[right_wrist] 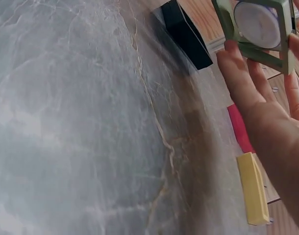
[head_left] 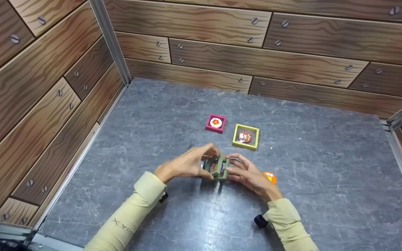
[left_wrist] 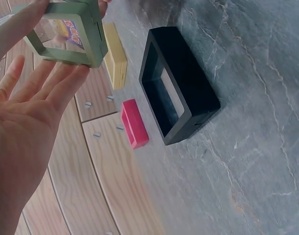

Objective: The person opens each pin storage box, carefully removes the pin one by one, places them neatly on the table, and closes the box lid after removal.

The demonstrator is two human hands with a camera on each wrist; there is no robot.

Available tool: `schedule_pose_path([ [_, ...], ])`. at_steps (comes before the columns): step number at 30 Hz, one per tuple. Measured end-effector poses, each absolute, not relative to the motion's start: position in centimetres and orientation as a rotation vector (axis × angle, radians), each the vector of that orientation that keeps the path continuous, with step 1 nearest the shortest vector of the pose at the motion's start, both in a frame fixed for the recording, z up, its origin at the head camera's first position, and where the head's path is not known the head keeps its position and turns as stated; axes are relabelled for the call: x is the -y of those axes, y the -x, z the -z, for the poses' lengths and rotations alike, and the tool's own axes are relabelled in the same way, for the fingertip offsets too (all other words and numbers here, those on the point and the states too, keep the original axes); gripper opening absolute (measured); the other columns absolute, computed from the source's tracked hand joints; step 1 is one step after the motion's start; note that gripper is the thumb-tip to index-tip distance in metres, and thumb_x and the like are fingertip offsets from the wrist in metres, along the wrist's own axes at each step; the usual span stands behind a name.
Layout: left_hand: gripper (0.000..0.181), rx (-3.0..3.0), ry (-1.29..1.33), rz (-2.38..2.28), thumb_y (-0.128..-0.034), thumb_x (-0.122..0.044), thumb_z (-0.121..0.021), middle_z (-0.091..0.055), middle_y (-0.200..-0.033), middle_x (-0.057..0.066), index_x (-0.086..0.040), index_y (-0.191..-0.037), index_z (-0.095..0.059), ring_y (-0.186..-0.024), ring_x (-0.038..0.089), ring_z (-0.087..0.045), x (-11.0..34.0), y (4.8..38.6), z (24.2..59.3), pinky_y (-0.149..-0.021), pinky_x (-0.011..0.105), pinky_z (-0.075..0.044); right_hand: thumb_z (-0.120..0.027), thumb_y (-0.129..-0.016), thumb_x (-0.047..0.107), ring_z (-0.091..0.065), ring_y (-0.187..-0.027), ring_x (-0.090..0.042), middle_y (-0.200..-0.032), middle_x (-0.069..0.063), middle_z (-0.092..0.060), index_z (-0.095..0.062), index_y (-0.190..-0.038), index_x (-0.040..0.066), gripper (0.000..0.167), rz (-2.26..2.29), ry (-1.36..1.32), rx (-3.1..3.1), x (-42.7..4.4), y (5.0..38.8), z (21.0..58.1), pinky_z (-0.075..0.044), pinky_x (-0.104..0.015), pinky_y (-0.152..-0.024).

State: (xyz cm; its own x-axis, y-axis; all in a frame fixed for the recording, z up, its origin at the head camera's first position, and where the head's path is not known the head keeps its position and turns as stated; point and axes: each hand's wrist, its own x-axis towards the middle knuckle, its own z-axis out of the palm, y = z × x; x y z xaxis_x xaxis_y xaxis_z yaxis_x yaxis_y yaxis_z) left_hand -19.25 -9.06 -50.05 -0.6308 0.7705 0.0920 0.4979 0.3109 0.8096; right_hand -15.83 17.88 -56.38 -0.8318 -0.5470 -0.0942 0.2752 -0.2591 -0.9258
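grey table (head_left: pixel 152 115), plank-print walls (head_left: pixel 201 24)

head: left hand (head_left: pixel 190 163) and right hand (head_left: pixel 251 176) both grip a green frame (head_left: pixel 220 166) above the table, midway between its side edges; sleeve (head_left: pixel 120 219) lettering shows "x". left wrist: a loosened grip could drop the frame; purple label (left_wrist: pixel 73 32) unreadable. right wrist: tilting could spill the pale disc (right_wrist: pixel 258 24).

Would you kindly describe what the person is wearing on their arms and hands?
The left hand and right hand are bare. Pale yellow-green fabric sleeves end in wide cuffs; dark lettering marks the left sleeve. A small black device shows beside each cuff.
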Motion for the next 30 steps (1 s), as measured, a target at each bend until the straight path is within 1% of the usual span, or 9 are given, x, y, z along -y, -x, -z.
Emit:
schedule_pose_path([
  [4,0.069,-2.277,-1.128,-1.212,-0.0767,-0.006,-0.092,-0.068,-0.136,0.012,-0.007,-0.133,-0.052,-0.135,0.030,-0.065,8.9,19.2,50.2,-0.120,0.036,-0.051,-0.065,-0.102,0.004,-0.069,-0.123,-0.015,-0.142,-0.004,-0.061,-0.050,-0.142,0.003,0.043,2.059,0.302,-1.646,-18.2,15.5,55.9,-0.058,-0.036,-0.112],
  [6,0.070,-2.285,-1.124,-1.198,-0.0769,-0.006,-0.092,-0.067,-0.137,0.012,-0.008,-0.134,-0.052,-0.135,0.030,-0.065,8.8,19.2,50.2,-0.121,0.036,-0.051,-0.070,-0.099,0.007,-0.069,-0.124,-0.016,-0.145,-0.010,-0.061,-0.050,-0.144,-0.001,0.050,1.989,0.299,-1.782,-18.3,15.4,55.6,-0.058,-0.033,-0.111],
  [8,0.072,-2.289,-1.120,-1.184,-0.0774,-0.006,-0.092,-0.066,-0.140,0.012,-0.008,-0.137,-0.051,-0.137,0.030,-0.064,8.7,19.3,50.3,-0.122,0.036,-0.050,-0.076,-0.095,0.010,-0.068,-0.127,-0.020,-0.148,-0.018,-0.060,-0.049,-0.146,-0.003,0.059,1.898,0.308,-1.916,-18.2,15.2,55.3,-0.058,-0.033,-0.111],
  [11,0.078,-2.299,-1.127,-1.168,-0.0784,-0.006,-0.091,-0.064,-0.145,0.012,-0.009,-0.144,-0.049,-0.139,0.028,-0.062,8.7,19.4,50.4,-0.123,0.037,-0.048,-0.085,-0.089,0.016,-0.062,-0.136,-0.033,-0.153,-0.024,-0.055,-0.048,-0.148,0.000,0.072,1.756,0.338,-2.077,-18.0,14.8,54.7,-0.055,-0.041,-0.116],
  [14,0.087,-2.309,-1.140,-1.165,-0.0789,-0.006,-0.091,-0.061,-0.149,0.011,-0.011,-0.153,-0.044,-0.139,0.026,-0.061,8.8,19.5,50.6,-0.124,0.039,-0.047,-0.091,-0.083,0.023,-0.055,-0.143,-0.042,-0.156,-0.022,-0.053,-0.048,-0.149,0.006,0.081,1.631,0.351,-2.211,-17.6,14.5,54.2,-0.051,-0.053,-0.120],
  [18,0.100,-2.331,-1.158,-1.140,-0.0804,-0.008,-0.090,-0.059,-0.152,0.010,-0.018,-0.163,-0.035,-0.140,0.025,-0.059,8.7,19.5,50.7,-0.126,0.042,-0.045,-0.093,-0.081,0.029,-0.056,-0.143,-0.043,-0.155,-0.018,-0.058,-0.050,-0.148,0.012,0.081,1.474,0.365,-2.390,-17.4,14.3,53.8,-0.050,-0.058,-0.119],
  [21,0.103,-2.361,-1.174,-1.093,-0.0827,-0.011,-0.088,-0.056,-0.155,0.011,-0.019,-0.167,-0.030,-0.143,0.028,-0.056,8.6,19.4,50.8,-0.128,0.046,-0.042,-0.091,-0.082,0.025,-0.057,-0.142,-0.043,-0.150,-0.019,-0.061,-0.051,-0.147,0.012,0.078,1.421,0.364,-2.444,-17.4,14.4,53.8,-0.050,-0.058,-0.118],
  [25,0.094,-2.410,-1.183,-1.034,-0.0854,-0.015,-0.087,-0.053,-0.157,0.011,-0.017,-0.164,-0.036,-0.145,0.030,-0.053,8.6,19.4,51.0,-0.128,0.048,-0.042,-0.090,-0.082,0.023,-0.057,-0.141,-0.041,-0.148,-0.019,-0.063,-0.051,-0.146,0.010,0.076,1.341,0.356,-2.509,-17.5,14.5,54.1,-0.049,-0.059,-0.120],
  [30,0.085,-2.437,-1.139,-1.025,-0.0844,-0.018,-0.087,-0.052,-0.156,0.008,-0.013,-0.157,-0.045,-0.142,0.027,-0.056,8.5,19.3,51.5,-0.126,0.043,-0.045,-0.091,-0.079,0.021,-0.063,-0.132,-0.037,-0.143,-0.021,-0.066,-0.053,-0.144,0.004,0.076,1.243,0.386,-2.595,-17.4,14.5,54.6,-0.048,-0.057,-0.119],
])
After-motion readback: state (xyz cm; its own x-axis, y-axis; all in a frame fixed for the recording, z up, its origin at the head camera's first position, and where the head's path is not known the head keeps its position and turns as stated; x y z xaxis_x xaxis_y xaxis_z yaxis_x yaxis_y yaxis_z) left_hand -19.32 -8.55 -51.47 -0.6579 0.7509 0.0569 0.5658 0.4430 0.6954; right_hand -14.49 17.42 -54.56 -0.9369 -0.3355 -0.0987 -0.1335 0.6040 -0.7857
